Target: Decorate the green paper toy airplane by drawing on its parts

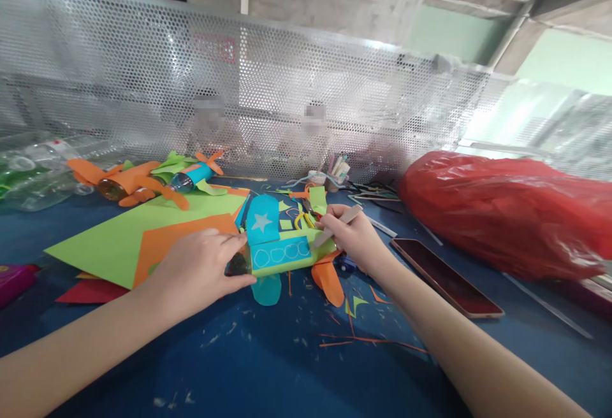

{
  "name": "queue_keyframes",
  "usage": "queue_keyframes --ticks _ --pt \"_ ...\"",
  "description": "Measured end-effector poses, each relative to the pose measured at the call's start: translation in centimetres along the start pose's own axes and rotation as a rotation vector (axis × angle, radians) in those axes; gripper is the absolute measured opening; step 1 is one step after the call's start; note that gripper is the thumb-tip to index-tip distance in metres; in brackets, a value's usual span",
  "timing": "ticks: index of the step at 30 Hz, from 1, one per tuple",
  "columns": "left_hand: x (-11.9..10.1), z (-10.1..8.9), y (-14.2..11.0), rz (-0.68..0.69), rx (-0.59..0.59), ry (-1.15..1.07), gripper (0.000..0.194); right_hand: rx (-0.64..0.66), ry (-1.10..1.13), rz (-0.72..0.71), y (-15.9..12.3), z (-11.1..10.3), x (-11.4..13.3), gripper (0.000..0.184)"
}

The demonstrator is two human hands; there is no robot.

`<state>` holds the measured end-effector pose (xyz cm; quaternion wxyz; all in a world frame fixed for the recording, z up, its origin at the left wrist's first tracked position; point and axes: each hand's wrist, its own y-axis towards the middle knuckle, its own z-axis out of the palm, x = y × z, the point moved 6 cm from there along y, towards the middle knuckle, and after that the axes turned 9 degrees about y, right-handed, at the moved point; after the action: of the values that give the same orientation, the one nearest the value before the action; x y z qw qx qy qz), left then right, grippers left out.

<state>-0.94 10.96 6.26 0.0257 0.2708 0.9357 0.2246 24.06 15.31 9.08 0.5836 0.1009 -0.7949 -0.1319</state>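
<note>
A toy plane made from a plastic bottle wrapped in lime-green paper lies on its side in front of me. It has blue wings, one with a pale star, and orange tail pieces. White rounded outlines are drawn on the blue strip along its body. My left hand grips the plane's dark bottle end between thumb and fingers. In my right hand is a pale grey pen, pinched, its lower end at the strip's right end. Whether the tip touches is blurred.
Green paper and orange paper lie left, with finished bottle planes behind. A phone and a red plastic bag are right. Scissors, paper scraps and a pen cup are nearby. A perforated metal screen stands behind.
</note>
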Motion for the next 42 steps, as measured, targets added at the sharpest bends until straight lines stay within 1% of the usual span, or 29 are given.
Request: queue_keyframes --ticks 5,9,14,16,18,20,22,25,27,28,29,30,32,34,36,38,42 --pt "0.0 0.0 0.0 -0.006 0.015 0.028 0.036 -0.033 0.04 -0.02 -0.1 -0.2 0.3 0.025" --pt "-0.3 -0.1 0.1 0.016 0.028 0.068 0.035 -0.049 0.067 -0.005 0.0 -0.2 0.1 0.025" --pt "-0.4 -0.1 0.1 0.017 0.044 0.11 0.036 -0.041 0.11 -0.012 0.0 0.0 -0.3 0.026" --pt "-0.4 -0.1 0.1 0.019 0.039 0.107 0.036 -0.036 0.127 -0.031 -0.1 0.0 0.0 0.029" --pt "-0.3 -0.1 0.1 0.018 0.026 0.11 0.036 -0.039 0.145 -0.088 -0.5 0.0 0.8 0.033" --pt "-0.4 -0.1 0.1 0.021 0.019 0.11 0.035 -0.048 0.137 -0.21 -1.4 0.2 2.3 0.035" --pt "-0.4 -0.1 0.1 0.028 0.027 0.087 0.034 -0.038 0.135 -0.332 -2.6 0.8 3.9 0.024" --pt "-0.5 0.0 0.1 0.029 0.051 0.047 0.031 0.113 0.145 -0.428 -4.6 2.8 5.4 0.016" --pt "-0.4 0.0 0.0 0.013 0.057 0.049 0.031 0.236 0.146 -0.401 -5.6 4.2 5.4 0.014" --pt "-0.4 0.0 0.0 0.007 0.054 0.057 0.031 0.285 0.141 -0.363 -5.8 4.8 5.2 0.014" --pt "-0.4 -0.1 0.0 0.007 0.05 0.064 0.032 0.309 0.142 -0.322 -5.9 5.2 4.9 0.015" --pt "-0.5 -0.1 0.0 0.012 0.045 0.069 0.032 0.302 0.151 -0.28 -5.9 5.3 4.5 0.016" --pt "-0.6 -0.2 0.1 0.029 0.044 0.078 0.032 0.23 0.163 -0.225 -5.5 5.1 3.7 0.021" --pt "-0.7 -0.2 0.2 0.031 0.053 0.082 0.033 0.197 0.162 -0.196 -5.2 5.1 3.0 0.023" --pt "-0.7 -0.2 0.2 0.03 0.064 0.085 0.036 0.198 0.169 -0.188 -5.0 5.2 2.6 0.024" --pt "-0.7 -0.2 0.2 0.033 0.066 0.089 0.035 0.225 0.175 -0.189 -5.1 5.6 2.3 0.024" --pt "-0.7 -0.2 0.1 0.037 0.037 0.099 0.032 0.275 0.194 -0.177 -5.4 6.3 1.8 0.025"
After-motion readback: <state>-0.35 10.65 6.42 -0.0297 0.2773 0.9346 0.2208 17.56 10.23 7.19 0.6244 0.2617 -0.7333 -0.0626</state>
